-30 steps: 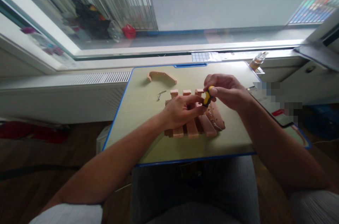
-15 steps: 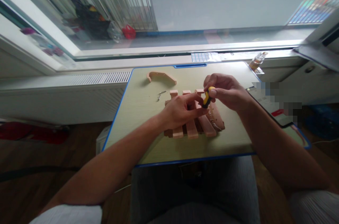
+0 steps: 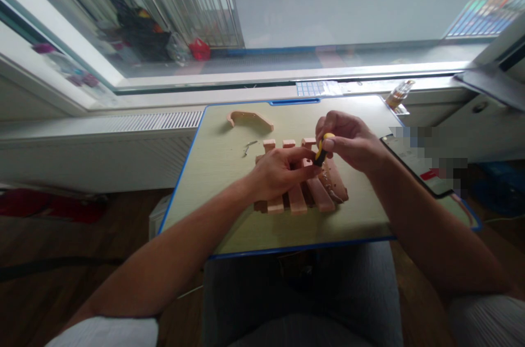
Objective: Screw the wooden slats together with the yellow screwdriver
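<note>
A yellow-and-black screwdriver (image 3: 321, 156) stands tilted over a wooden slatted piece (image 3: 298, 202) on the table. My right hand (image 3: 348, 138) grips the top of its handle between thumb and fingers. My left hand (image 3: 276, 172) lies across the slats, its thumb and fingertips closed around the handle's lower black end. The screwdriver's tip and whatever it meets are hidden. Small holes and grains show on the brown board (image 3: 337, 177) at the right side of the slats.
A curved wooden part (image 3: 251, 115) lies at the table's back left, with a few screws (image 3: 246, 148) nearer. A dark-edged tablet-like panel (image 3: 414, 164) is at the right edge. Behind the blue-rimmed table (image 3: 197, 232) are a windowsill with a bottle (image 3: 400, 94) and a radiator (image 3: 102, 164).
The screwdriver's handle has turned slightly in my right fingers. Both hands stay in nearly the same place, and the wooden parts have not moved.
</note>
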A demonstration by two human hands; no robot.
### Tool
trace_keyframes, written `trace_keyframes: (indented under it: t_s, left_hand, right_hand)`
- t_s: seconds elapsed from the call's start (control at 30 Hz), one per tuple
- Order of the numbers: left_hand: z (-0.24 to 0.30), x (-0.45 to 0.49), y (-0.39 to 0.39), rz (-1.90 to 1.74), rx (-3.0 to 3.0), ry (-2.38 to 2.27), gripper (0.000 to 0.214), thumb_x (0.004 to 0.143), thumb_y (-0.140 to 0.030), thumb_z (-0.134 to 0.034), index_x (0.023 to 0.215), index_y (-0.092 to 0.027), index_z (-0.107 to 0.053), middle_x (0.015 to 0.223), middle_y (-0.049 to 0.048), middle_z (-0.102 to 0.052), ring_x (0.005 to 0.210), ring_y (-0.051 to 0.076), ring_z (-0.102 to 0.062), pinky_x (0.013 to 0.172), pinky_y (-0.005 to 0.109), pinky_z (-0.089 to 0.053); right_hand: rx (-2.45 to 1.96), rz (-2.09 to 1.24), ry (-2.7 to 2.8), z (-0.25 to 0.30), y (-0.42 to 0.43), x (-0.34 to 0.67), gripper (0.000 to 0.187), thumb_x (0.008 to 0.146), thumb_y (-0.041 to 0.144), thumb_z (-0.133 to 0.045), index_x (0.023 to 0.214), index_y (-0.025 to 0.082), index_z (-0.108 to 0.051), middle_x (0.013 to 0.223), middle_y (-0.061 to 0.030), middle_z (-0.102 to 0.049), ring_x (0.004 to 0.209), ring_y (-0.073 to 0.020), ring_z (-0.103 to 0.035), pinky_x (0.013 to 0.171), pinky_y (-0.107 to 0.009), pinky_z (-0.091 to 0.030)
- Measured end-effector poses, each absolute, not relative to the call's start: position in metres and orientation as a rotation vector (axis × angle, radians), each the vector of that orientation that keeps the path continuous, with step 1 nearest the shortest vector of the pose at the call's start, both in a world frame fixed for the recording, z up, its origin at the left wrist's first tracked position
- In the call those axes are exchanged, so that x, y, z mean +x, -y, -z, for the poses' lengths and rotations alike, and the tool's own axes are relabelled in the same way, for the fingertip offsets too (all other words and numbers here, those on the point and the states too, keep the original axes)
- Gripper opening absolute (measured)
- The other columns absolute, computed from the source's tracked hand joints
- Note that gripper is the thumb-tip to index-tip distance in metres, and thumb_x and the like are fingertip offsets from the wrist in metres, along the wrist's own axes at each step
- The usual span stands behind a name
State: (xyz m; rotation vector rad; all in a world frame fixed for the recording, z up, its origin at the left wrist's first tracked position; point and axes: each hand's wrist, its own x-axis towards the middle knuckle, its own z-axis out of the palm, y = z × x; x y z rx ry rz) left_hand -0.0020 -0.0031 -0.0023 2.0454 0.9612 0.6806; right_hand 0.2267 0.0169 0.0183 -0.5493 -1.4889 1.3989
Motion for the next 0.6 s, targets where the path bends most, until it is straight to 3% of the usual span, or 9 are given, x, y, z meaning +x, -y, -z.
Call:
trace_keyframes:
  t_s: [0.23,0.6]
  left_hand:
    - [0.001,-0.001,0.004,-0.666,1.991,-0.907,0.045,0.101,-0.062,-0.071,0.129,-0.03,-0.083,0.094,0.0004,-0.077,0.08,0.014,-0.066,0.075,0.028,-0.05]
    - [0.002,-0.003,0.002,-0.671,2.079,-0.921,0.043,0.102,-0.061,-0.069,0.125,-0.027,-0.081,0.086,-0.0016,-0.069,0.076,0.013,-0.06,0.07,0.028,-0.044]
  right_hand:
    - [-0.583,-1.429,1.608,-0.017,-0.019,0.237,0.028,0.094,0.046,-0.086,0.098,0.017,-0.087,0.085,-0.0043,-0.074,0.073,-0.0143,-0.065,0.064,-0.026,-0.055]
    - [-0.557,-1.396,1.649,-0.018,-0.018,0.237,0.024,0.097,0.042,-0.084,0.098,0.018,-0.089,0.087,-0.0054,-0.075,0.073,-0.0136,-0.064,0.065,-0.026,-0.052]
